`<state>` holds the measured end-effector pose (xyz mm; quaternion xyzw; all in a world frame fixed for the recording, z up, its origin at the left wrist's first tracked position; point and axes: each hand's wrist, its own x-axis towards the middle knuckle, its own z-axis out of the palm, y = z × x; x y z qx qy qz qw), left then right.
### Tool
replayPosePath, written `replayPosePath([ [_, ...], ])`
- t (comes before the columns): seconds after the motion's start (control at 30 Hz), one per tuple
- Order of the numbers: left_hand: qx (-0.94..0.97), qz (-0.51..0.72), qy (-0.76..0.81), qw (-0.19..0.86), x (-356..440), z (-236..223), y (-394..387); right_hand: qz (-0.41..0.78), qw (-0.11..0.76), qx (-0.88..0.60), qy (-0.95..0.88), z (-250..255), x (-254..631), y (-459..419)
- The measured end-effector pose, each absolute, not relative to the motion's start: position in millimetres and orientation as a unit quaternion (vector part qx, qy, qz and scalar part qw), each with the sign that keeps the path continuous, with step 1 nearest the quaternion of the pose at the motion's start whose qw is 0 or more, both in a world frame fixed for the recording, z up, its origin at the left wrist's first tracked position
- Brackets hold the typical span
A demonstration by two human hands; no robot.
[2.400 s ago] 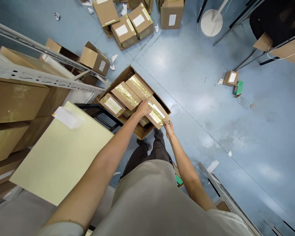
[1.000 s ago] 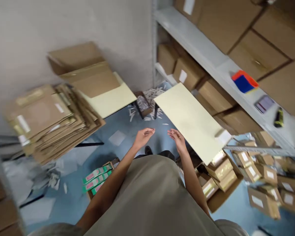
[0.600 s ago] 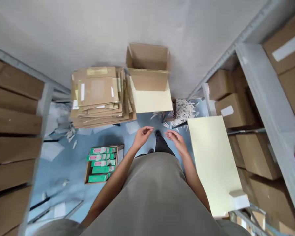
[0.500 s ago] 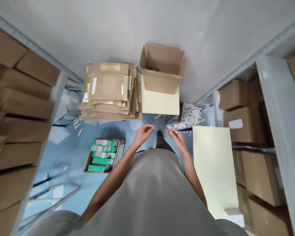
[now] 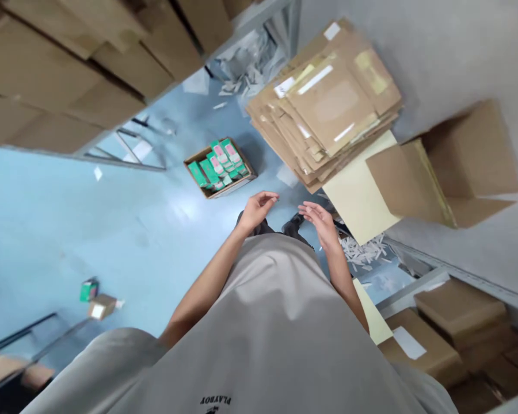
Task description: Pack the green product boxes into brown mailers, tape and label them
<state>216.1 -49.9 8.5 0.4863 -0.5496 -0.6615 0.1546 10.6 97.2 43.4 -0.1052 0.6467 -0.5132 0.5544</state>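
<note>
1. In front of the grey shirt (image 5: 280, 299): holding nothing with left hand (image 5: 258, 211) or right hand (image 5: 322, 224), curving fingers loosely, leaving a gap between.
2. On the floor (image 5: 142, 230), beyond the left hand: listing an open carton (image 5: 233, 187) of green packages (image 5: 218, 162), touching neither hand.
3. Possibly risking a slide of flattened cardboard (image 5: 328, 103), through brushing its uneven edge; or a stumble, through stepping into the carton or onto paper strips (image 5: 363, 252).
4. Around: crowding the cream table (image 5: 360, 201) with an empty box (image 5: 403, 181); narrowing the way with shelved boxes (image 5: 69, 69) at both sides.

Two hands (image 5: 254, 211) (image 5: 323, 224), one flattened-cardboard stack (image 5: 328, 103)
</note>
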Motion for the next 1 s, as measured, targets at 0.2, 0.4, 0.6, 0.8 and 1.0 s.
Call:
replayPosePath([
  [0.2, 0.556, -0.653, -0.475, 0.195, 298.0, -11.3, -105.5, -0.443, 0.608, -0.177, 0.635, 34.9, 72.0, 3.2],
  [0.4, 0.586, -0.626, -0.481, 0.184, 392.6, -37.2, -185.1, -0.403, 0.639, -0.161, 0.635, 18.7, 163.0, -91.4],
  [0.6, 0.621, -0.592, -0.498, 0.126, 468.0, -81.5, -271.6, -0.367, 0.673, -0.161, 0.622, -7.9, 228.5, -160.5],
  [0.8, 0.631, -0.572, -0.518, 0.078, 477.6, -138.1, -354.5, -0.320, 0.703, -0.086, 0.629, -61.5, 250.2, -207.7],
  [1.0, 0.631, -0.524, -0.570, 0.047, 450.0, -298.6, -444.7, -0.298, 0.720, 0.038, 0.626, -215.7, 252.3, -248.8],
])
